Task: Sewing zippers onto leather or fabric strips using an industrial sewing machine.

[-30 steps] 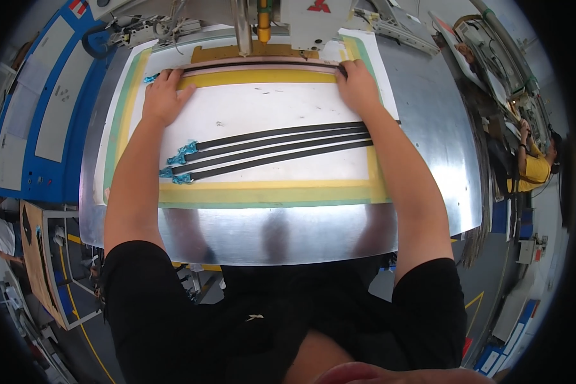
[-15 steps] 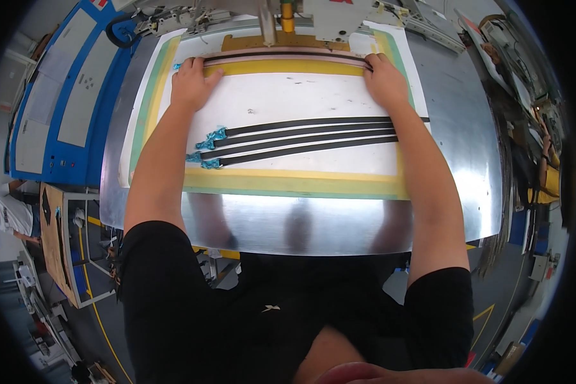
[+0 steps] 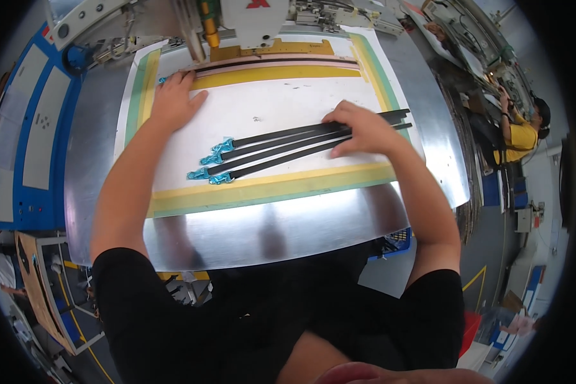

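A person is leaning over a shiny metal tabletop (image 3: 288, 230) that is carrying a white template board (image 3: 269, 102) edged in yellow and green. The left hand (image 3: 173, 99) is lying flat and released, palm down, on the board's far left part, just below a yellow band (image 3: 275, 72). The right hand (image 3: 361, 131) is resting with fingers curved over three long black strips (image 3: 281, 148), pressing on them rather than gripping. The strips are running leftward from under this hand, ending in blue clips (image 3: 214, 163). A sewing machine head (image 3: 256, 19) is standing beyond both hands.
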Tool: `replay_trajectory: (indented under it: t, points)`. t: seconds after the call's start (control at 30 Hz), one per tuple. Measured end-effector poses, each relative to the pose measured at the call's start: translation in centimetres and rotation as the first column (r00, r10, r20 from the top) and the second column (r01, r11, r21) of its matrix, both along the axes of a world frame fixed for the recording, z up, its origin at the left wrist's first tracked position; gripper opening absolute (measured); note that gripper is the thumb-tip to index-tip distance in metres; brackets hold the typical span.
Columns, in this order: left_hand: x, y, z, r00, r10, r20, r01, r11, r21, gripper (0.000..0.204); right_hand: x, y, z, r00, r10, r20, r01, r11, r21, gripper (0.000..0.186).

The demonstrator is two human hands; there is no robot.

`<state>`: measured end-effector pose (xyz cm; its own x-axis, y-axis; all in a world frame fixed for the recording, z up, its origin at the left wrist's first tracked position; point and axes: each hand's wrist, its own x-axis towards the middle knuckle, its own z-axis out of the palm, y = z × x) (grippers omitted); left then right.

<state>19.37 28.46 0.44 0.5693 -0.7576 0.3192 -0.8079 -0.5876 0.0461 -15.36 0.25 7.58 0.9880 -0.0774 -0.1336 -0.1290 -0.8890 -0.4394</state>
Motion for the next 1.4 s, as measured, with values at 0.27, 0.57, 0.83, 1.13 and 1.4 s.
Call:
replay_trajectory:
  t: [0.27,0.57,0.83,1.13,1.4]
  points:
    - [-0.6,-0.8,0.1,0.993,-0.086,-0.086,0.087,0.996,0.004,0.060,-1.0,3.3,-1.7,0.992,-0.087,0.087,0.096,0.990,-0.100,0.048]
    - [-5.8,-5.4,0.7,0.926,-0.348,-0.148,0.342,0.938,-0.062,0.065,2.6,2.0,-0.6,0.993,-0.004,0.118,0.004,1.000,0.007,0.032]
    - [-9.0,-8.9,1.6,0.962,-0.258,-0.095,0.261,0.965,0.028,0.072,13.6,-0.9,-3.9,0.830,-0.446,0.334,0.469,0.883,0.012,0.028]
    - [-6.9,-10.8,-0.8,0.980,-0.198,-0.008,0.198,0.979,0.055,0.079,14.6,-1.6,-6.0,0.829,-0.410,0.379,0.455,0.890,-0.031,0.035]
    - [-3.3,-9.7,-0.8,0.971,-0.224,-0.087,0.206,0.962,-0.178,0.053,15.0,-1.6,-5.8,0.843,-0.389,0.372,0.460,0.880,-0.121,0.035]
